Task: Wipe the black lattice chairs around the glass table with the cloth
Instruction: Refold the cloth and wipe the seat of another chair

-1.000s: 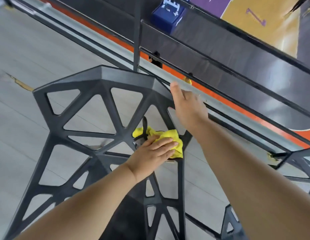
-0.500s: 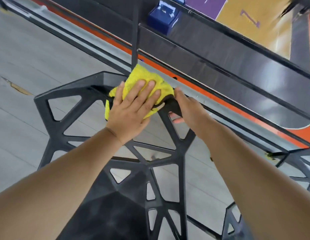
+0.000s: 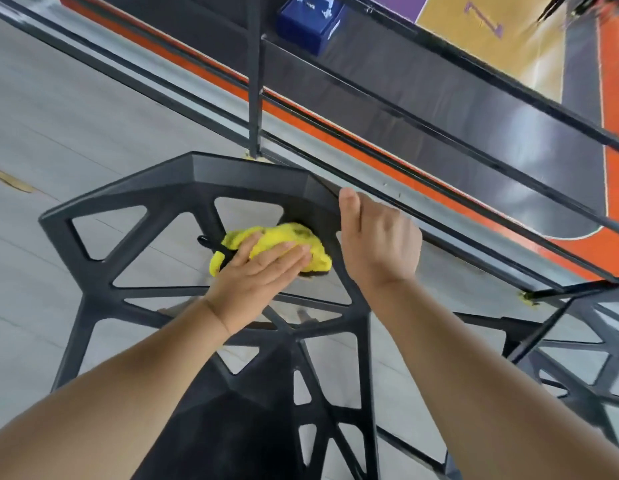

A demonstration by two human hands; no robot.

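my left hand (image 3: 263,277) pressing straight-fingered on fuzzy yellow cloth (image 3: 283,242), bunched left-right mid-frame, my right hand (image 3: 379,245) gripping matte black triangular-lattice chair (image 3: 128,190) rim

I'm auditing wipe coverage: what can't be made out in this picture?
Head view:
Lattice bar beneath the yellow cloth: covered by cloth and left hand.
Fingertips of the right hand: behind the black lattice chair rim it grips.
Seat front: cut off by bottom edge.
Second chair: cut off at right edge.
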